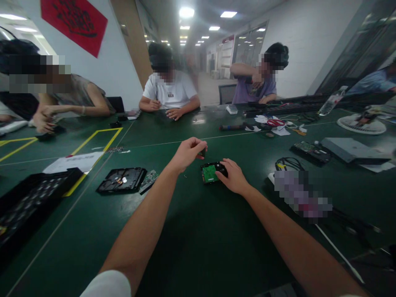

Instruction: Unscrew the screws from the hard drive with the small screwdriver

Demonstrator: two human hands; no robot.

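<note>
A small hard drive with a green circuit board [210, 173] lies on the dark green table [198, 239] in front of me. My right hand [232, 176] rests on its right end, fingers curled over the black casing. My left hand [188, 153] hovers just above and left of the drive, fingers pinched on a small dark item I cannot make out. A tiny screw-like speck [185, 176] lies on the table under my left wrist.
An opened black drive body [121, 180] and a loose circuit board [149, 180] lie to the left, beside a black tray [27, 202]. Cables and boards [309, 151] sit to the right. Three other people sit across the table.
</note>
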